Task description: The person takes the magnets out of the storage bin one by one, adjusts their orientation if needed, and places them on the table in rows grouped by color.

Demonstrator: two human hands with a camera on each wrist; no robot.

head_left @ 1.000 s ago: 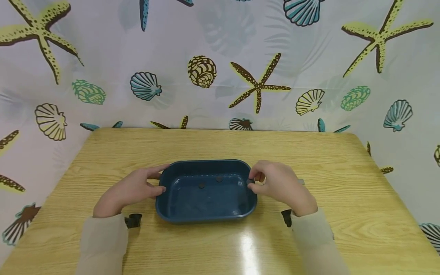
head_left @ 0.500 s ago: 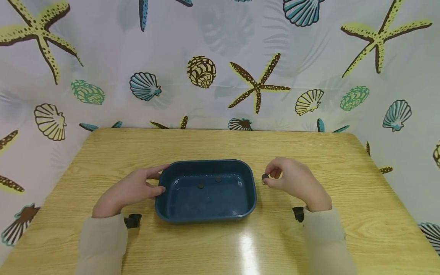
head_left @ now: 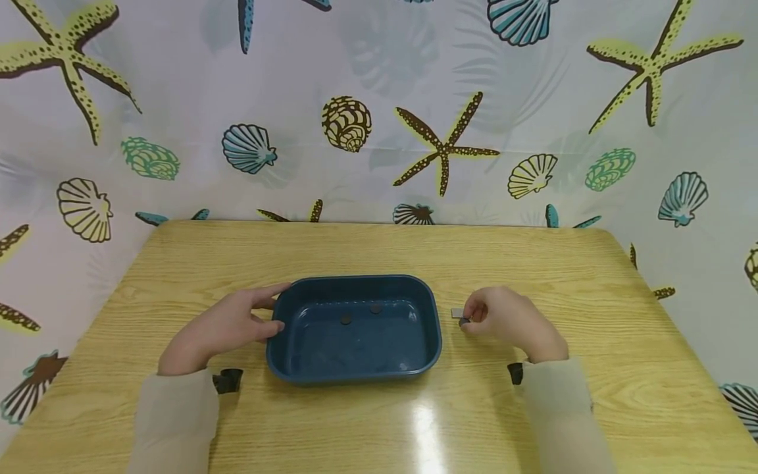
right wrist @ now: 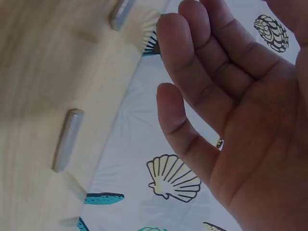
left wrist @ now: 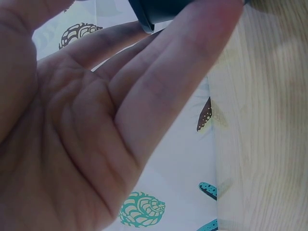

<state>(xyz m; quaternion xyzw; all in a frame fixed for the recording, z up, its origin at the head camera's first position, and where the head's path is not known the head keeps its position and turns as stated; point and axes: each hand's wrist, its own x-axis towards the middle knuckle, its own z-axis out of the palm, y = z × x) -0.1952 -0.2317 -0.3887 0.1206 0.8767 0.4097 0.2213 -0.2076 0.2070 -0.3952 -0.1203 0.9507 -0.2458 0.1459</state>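
A dark blue plastic tub (head_left: pixel 355 380) rests on the wooden table with two small dark discs inside, one disc (head_left: pixel 346 319) a little nearer than the other disc (head_left: pixel 376 308). My left hand (head_left: pixel 233 322) holds the tub's left side, thumb over the rim and fingers along the outer wall; the left wrist view shows those fingers (left wrist: pixel 159 82) reaching to the tub. Right of the tub, my right hand (head_left: pixel 509 321) pinches a dark disc (head_left: pixel 464 322) between thumb and fingertips, low over the table. A flat silver bar (head_left: pixel 457 313) lies right beside these fingertips.
In the right wrist view one silver bar (right wrist: pixel 67 139) and a second silver bar (right wrist: pixel 121 14) lie apart on the table. Behind the wooden table (head_left: pixel 367 250) hangs a white curtain (head_left: pixel 296 79) printed with shells and starfish.
My right hand has moved from the tub's right rim out to the right with the dark disc, then down beside the silver bar. My left hand has stayed on the tub.
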